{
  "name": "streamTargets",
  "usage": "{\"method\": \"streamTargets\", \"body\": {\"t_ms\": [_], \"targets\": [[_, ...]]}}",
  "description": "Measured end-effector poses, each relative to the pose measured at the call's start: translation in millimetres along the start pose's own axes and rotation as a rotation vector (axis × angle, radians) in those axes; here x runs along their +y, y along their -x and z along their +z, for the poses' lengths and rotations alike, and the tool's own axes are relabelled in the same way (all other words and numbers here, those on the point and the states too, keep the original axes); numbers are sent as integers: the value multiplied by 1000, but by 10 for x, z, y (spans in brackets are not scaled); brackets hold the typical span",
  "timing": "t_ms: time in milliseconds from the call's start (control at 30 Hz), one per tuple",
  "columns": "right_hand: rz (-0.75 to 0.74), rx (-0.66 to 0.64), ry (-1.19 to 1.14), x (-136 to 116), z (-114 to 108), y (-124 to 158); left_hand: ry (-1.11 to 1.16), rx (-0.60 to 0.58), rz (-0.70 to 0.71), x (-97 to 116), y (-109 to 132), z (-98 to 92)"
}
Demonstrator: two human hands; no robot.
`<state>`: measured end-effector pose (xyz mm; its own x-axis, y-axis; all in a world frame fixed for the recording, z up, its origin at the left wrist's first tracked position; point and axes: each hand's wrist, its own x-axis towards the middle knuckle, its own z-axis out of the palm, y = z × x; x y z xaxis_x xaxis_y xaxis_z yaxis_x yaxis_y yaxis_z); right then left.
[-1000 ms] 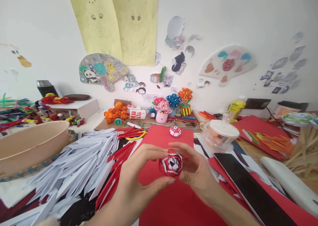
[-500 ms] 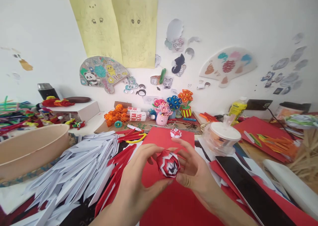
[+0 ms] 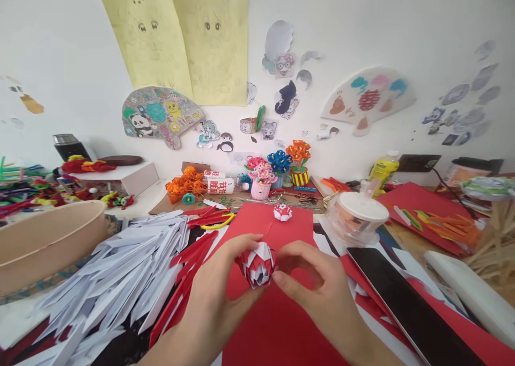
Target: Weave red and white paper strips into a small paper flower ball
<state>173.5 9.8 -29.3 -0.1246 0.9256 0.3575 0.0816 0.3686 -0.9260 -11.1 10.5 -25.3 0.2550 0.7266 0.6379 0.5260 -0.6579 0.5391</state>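
Observation:
A round red-and-white ball of folded paper pieces, with pointed tips around a dark hollow, is held above a red paper sheet. My left hand grips it from the left, thumb below and fingers over the top. At its right side, my right hand pinches the edge between thumb and curled fingers; the exact contact is partly hidden. A smaller red-and-white folded-paper piece rests farther back on the sheet.
Left of the sheet lie many folded white paper strips and red strips, beside a beige basin. To the right are a black tablet-like slab and a white-lidded tub. Craft flowers line the wall.
Both hands have shifted a little left with the paper ball. It has turned, showing more white points on top, and my right fingers now pinch its right edge rather than reaching behind it.

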Motion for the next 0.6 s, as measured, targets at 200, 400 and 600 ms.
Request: {"method": "streamTargets", "body": {"t_ms": [200, 400, 600], "targets": [[-42, 20, 99, -28, 4, 2, -80, -51, 18, -95, 100, 38], [-228, 43, 342, -1, -1, 12, -111, -144, 65, -54, 47, 4], [-481, 142, 704, 108, 22, 49, -212, -213, 118, -96, 100, 56]]}}
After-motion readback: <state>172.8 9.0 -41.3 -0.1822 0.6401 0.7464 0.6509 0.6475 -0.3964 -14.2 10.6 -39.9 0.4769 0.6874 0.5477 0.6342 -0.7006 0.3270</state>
